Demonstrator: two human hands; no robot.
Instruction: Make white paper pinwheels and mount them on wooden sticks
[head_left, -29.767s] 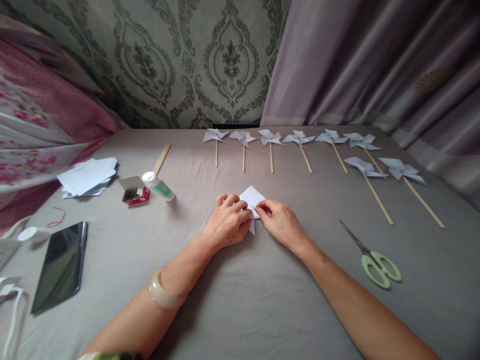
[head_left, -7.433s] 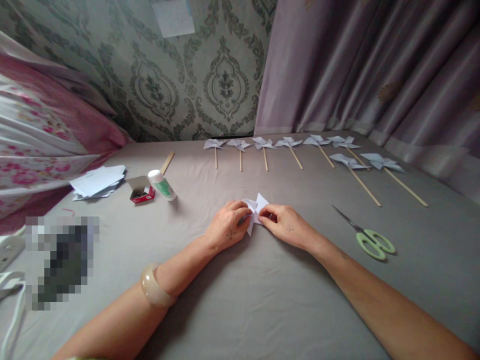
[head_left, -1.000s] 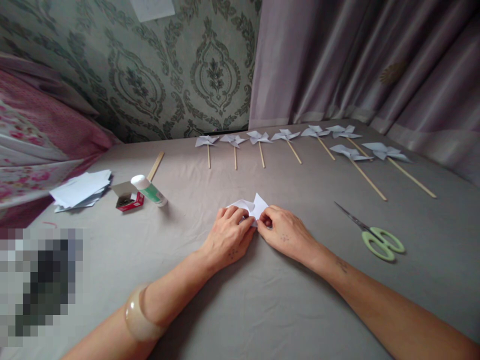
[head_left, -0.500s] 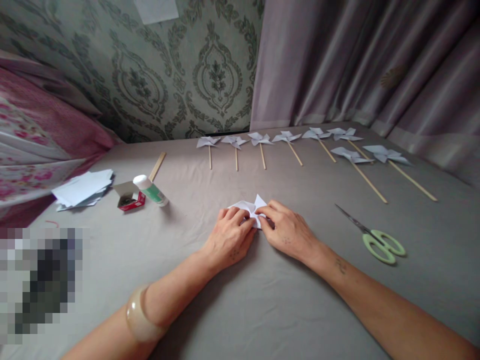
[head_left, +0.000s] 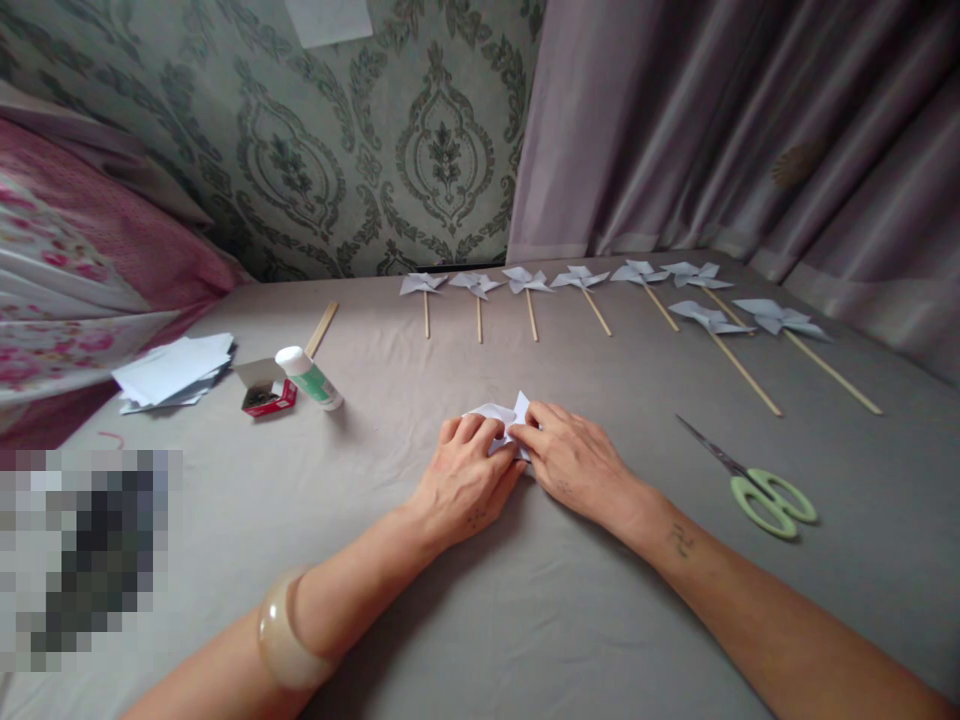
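A white paper pinwheel (head_left: pixel 495 412) without a visible stick lies at the middle of the cloth, partly covered by my fingers. My left hand (head_left: pixel 469 465) is closed on its left side, the fingers curled over the folded paper. From the right, my right hand (head_left: pixel 574 455) pinches the paper near its centre, with the index finger pressing there. One pointed blade sticks up between the hands. What lies under the fingertips is hidden. Scissors (head_left: pixel 750 480) with green handles rest to the right of my right hand, apart from it.
Several finished pinwheels (head_left: pixel 529 280) on sticks lie in a row at the back and right. On the left are a glue stick (head_left: pixel 311 380), a small red box (head_left: pixel 268 398) of dark bits, wooden sticks (head_left: pixel 322 330) and a stack of white paper (head_left: pixel 176 370). Grey cloth (head_left: pixel 405 600) covers the surface.
The whole view has shifted slightly. My right index finger has moved inward over the paper's centre, and my left hand stays on the paper.
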